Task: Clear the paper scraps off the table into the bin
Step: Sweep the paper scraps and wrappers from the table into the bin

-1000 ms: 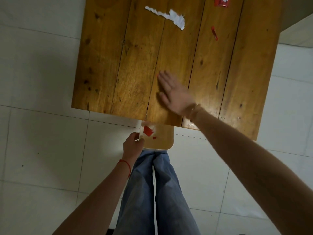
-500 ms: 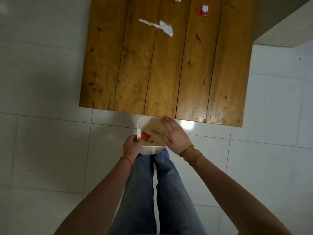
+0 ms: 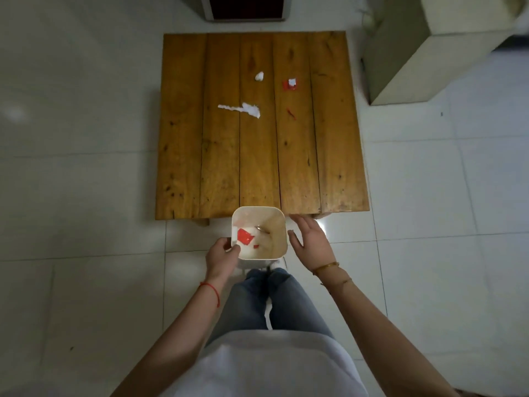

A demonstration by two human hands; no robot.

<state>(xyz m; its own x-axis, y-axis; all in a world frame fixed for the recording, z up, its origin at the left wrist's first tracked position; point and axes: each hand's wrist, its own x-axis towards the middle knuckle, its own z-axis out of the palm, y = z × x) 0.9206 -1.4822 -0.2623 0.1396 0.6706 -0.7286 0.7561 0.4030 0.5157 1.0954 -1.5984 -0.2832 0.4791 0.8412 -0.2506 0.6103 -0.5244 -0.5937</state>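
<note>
I am watching from the head camera, standing at the near edge of the bench. The left hand is pinching the near-left rim of the bin, fingers curled closed on the plastic; the bin is sitting just off the near edge, with red and white scraps already lying inside. The right hand is hovering beside the bin's right wall, fingers spread, palm empty, gripping nothing.

Remaining scraps are all lying toward the far half of the bench, well apart from both hands:
- long white strip, near the middle, long axis running left-right across the planks
- small white wad, beyond it
- red-and-white piece, far right of centre
- thin red sliver, just nearer than that piece

My judgement: the free right hand is the one to reach, straight forward across the bench. The red bits are lying more on its side; the strip is lying square across the sweep, so dragging it back toward the near edge and the bin looks workable. The sliver being so thin, it may be slipping past the fingers.
</note>
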